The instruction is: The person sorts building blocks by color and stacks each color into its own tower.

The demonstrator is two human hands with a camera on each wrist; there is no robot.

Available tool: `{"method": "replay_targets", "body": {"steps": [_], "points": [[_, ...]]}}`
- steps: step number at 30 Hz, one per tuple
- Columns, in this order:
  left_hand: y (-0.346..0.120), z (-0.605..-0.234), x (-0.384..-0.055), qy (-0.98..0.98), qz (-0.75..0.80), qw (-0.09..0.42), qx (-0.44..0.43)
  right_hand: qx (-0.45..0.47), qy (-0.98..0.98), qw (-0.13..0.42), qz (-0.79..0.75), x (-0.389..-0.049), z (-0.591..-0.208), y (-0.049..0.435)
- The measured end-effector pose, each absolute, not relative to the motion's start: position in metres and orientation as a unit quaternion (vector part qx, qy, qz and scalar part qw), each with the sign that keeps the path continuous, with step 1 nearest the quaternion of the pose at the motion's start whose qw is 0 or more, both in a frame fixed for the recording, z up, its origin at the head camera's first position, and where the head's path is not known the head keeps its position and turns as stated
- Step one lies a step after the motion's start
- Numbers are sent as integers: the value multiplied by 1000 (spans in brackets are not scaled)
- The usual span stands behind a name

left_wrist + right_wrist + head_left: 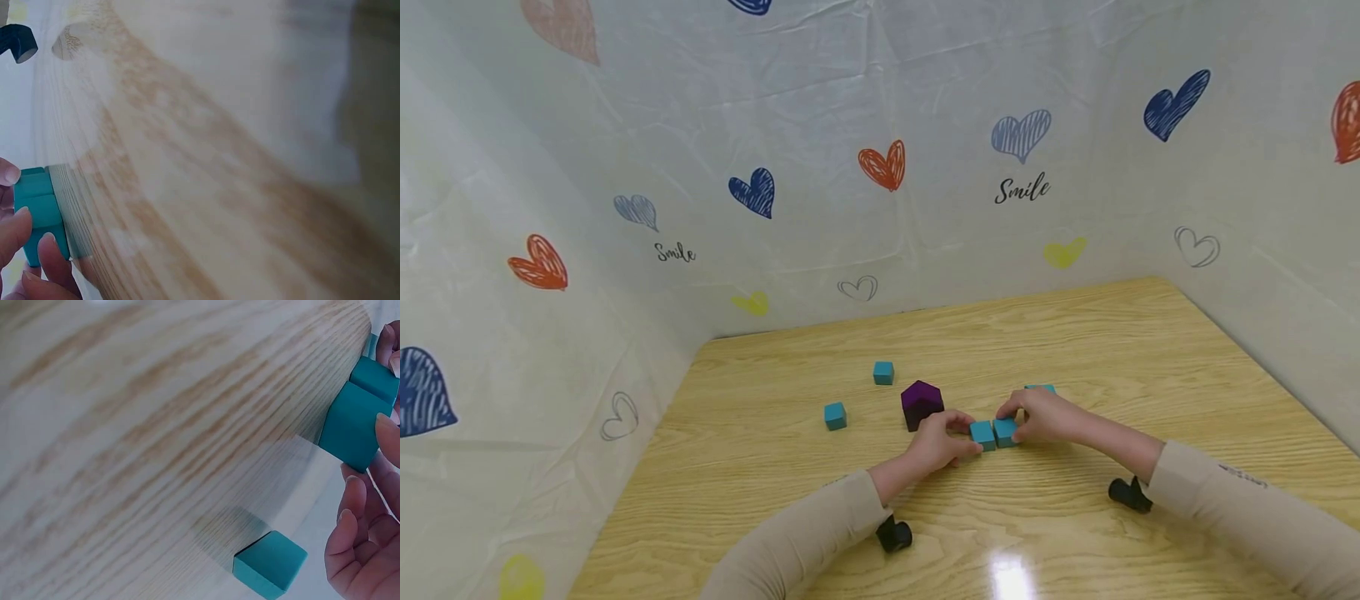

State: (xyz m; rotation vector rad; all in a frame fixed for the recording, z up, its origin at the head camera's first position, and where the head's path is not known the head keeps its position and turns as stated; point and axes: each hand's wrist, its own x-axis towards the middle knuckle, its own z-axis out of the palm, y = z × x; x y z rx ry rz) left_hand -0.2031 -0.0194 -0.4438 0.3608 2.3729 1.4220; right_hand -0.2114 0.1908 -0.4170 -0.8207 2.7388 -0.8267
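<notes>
Two teal cubes sit side by side on the table, pressed close together. My left hand (938, 442) pinches the left cube (982, 435) between thumb and fingers. The right cube (1005, 432) is gripped by my right hand (1045, 415), its thumb and fingertips at the sides. In the right wrist view, the right-hand cube (351, 425) lies flush or nearly so against the left one (375, 379). A third teal cube (1040, 388) is partly hidden behind my right hand. A dark purple pentagonal block (921, 404) stands just beyond my left hand.
Two more teal cubes, one at the back (883, 372) and one at the left (835, 416), lie apart on the wooden table (760, 467). White sheeting (805, 250) with hearts hangs along the table's back and sides. Black devices (895, 533) sit under both wrists.
</notes>
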Motion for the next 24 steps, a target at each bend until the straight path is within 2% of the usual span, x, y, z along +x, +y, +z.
{"method": "replay_targets", "body": {"steps": [24], "points": [[-19, -442, -204, 840, 498, 180, 123, -269, 912, 80, -300, -210, -417, 190]]}}
